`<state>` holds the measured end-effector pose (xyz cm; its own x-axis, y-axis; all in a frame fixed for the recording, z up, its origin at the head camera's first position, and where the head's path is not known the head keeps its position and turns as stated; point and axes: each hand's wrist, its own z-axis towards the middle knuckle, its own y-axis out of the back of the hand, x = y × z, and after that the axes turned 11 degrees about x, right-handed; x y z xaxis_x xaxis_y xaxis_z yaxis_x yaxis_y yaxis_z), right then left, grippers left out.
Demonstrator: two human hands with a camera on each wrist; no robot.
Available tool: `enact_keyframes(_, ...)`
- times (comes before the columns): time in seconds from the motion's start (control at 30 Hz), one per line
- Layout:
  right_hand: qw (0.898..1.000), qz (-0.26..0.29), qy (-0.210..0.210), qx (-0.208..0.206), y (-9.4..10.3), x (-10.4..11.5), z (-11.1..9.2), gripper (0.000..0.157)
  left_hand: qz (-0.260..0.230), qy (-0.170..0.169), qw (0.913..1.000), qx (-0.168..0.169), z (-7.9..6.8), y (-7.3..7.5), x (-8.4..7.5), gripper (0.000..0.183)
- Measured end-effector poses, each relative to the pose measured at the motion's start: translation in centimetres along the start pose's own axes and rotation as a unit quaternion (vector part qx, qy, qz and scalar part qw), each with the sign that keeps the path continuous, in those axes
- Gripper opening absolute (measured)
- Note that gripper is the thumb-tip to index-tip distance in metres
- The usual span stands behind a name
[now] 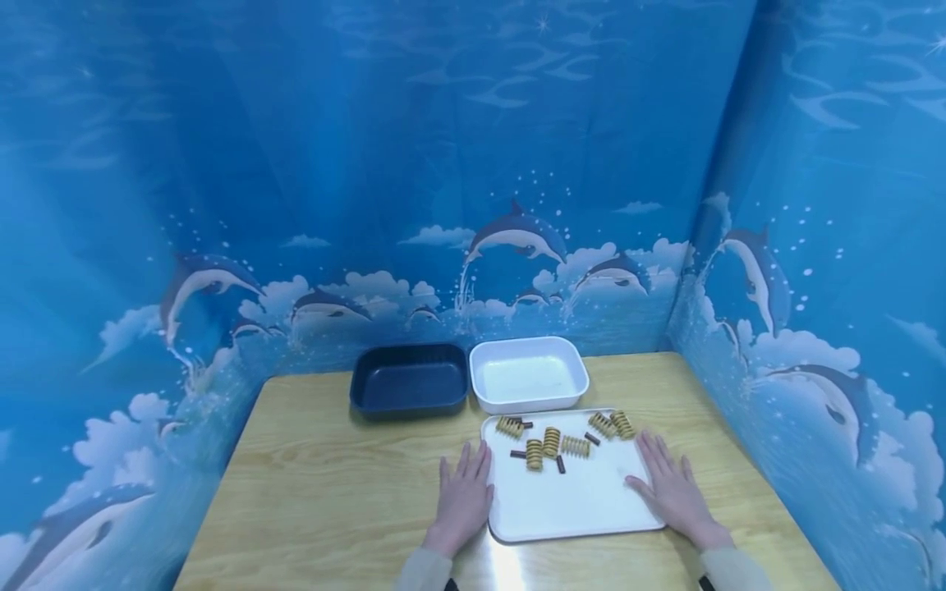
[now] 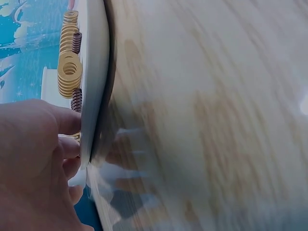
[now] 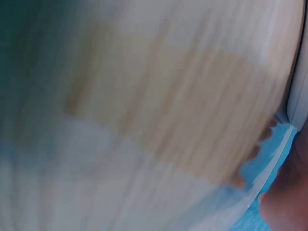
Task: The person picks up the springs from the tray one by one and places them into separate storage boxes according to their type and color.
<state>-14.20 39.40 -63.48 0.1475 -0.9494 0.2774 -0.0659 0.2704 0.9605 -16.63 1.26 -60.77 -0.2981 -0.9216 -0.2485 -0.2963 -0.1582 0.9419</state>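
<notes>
A white tray (image 1: pixel 569 509) lies on the table, with several thick yellow coil springs (image 1: pixel 551 442) and several small dark brown springs (image 1: pixel 560 465) in its far half. My left hand (image 1: pixel 464 492) rests palm down at the tray's left edge, fingers extended away from me. In the left wrist view, the left fingers (image 2: pixel 70 120) are at the tray's rim, with springs standing out beyond them. On the opposite side, my right hand (image 1: pixel 674 491) lies flat with its fingers spread at the right edge, the thumb reaching over the tray. Only part of the right hand (image 3: pixel 284 197) shows in the right wrist view.
Behind the tray stand a dark blue bin (image 1: pixel 410 408) on the left and a white bin (image 1: pixel 529 404) on the right, side by side. The wooden table (image 1: pixel 332 492) is bordered at the back and sides by a blue dolphin-print curtain (image 1: pixel 369 164).
</notes>
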Motion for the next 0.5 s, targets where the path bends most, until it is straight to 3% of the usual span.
enact_keyframes(0.5,1.0,0.001,0.005,-0.011,-1.1,2.6,0.2,0.08,-0.038,0.002,0.999,-0.024,-0.8,-0.4,2.4,0.058)
